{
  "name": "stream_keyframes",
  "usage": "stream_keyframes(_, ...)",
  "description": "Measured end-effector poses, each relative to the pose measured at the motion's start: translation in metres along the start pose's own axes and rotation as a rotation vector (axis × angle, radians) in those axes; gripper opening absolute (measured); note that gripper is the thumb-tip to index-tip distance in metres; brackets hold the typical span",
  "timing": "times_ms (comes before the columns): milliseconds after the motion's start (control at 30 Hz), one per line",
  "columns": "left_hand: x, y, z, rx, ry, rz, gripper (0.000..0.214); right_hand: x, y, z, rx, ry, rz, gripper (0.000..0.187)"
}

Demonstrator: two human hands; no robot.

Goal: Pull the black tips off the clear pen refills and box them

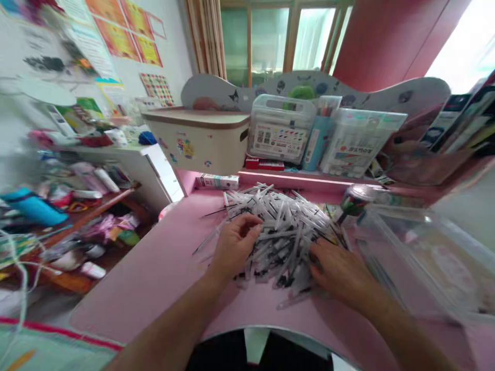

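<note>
Left hand (234, 243) and right hand (341, 274) rest on the pen pile (284, 219) on the pink desk (162, 273). Fingers are buried; the grip of either hand cannot be told.

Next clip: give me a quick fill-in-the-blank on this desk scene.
1. The left hand and right hand both rest on the pile of pens, which lies on a ____ desk.
2. The lid of the cream box is ____.
3. The clear tub stands to the pile's ____.
Missing words: pink; brown; right.
</note>
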State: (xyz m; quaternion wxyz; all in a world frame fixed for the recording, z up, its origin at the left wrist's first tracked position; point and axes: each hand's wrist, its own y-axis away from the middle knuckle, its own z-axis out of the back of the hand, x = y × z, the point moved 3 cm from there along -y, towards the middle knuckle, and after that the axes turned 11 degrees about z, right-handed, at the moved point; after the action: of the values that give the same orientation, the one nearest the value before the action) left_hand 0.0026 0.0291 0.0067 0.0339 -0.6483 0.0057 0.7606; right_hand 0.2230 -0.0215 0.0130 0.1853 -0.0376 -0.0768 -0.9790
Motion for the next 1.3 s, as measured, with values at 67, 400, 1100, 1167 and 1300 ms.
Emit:
stream_keyframes(67, 0.004, 0.002, -0.002, 0.029, 0.005, -0.003, 0.011, 0.001, -0.002, 0.002, -0.032, -0.005, 0.004, 0.014)
stream_keyframes(400, -0.009, 0.023, -0.015, 0.356, -0.081, -0.192, 0.021, 0.007, 0.006, 0.02, -0.641, -0.767, 0.105, 0.014)
stream_keyframes(1100, 0.003, 0.008, -0.009, 0.044, 0.278, 0.067, 0.022, 0.04, -0.027, -0.021, -0.652, -0.098, 0.472, 0.016)
stream_keyframes(1167, 0.004, 0.01, -0.012, 0.077, 0.255, 0.061, 0.021, 0.045, -0.03, -0.021, -0.62, -0.055, 0.455, 0.015)
stream_keyframes(1300, 0.003, 0.013, -0.015, 0.12, 0.225, 0.062, 0.021, 0.049, -0.032, -0.02, -0.623, -0.013, 0.434, 0.014)
